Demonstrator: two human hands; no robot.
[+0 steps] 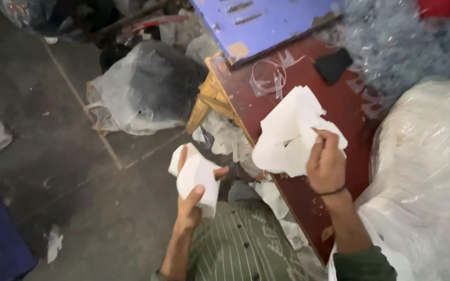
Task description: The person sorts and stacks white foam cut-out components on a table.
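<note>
The left hand (192, 200) is gripping a small stack (196, 174) of white sheets off the table (308, 203), above the floor (105, 208). The right hand (326, 164) is pinching the top sheet of a loose pile (287, 132) lying at the table's near edge. Best practice, by my judgement: lifting one sheet at a time while keeping the stack squared. A clear bag (141, 88) is sitting beyond the far corner.

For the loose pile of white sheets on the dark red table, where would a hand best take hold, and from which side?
The loose pile of white cut sheets lies flat on the dark red wooden table, its near edge overhanging the table's edge. The right hand already rests on that near side. Probably best is a pinch grip on the overhanging edge, coming from the person's side, thumb above and fingers beneath.
</note>
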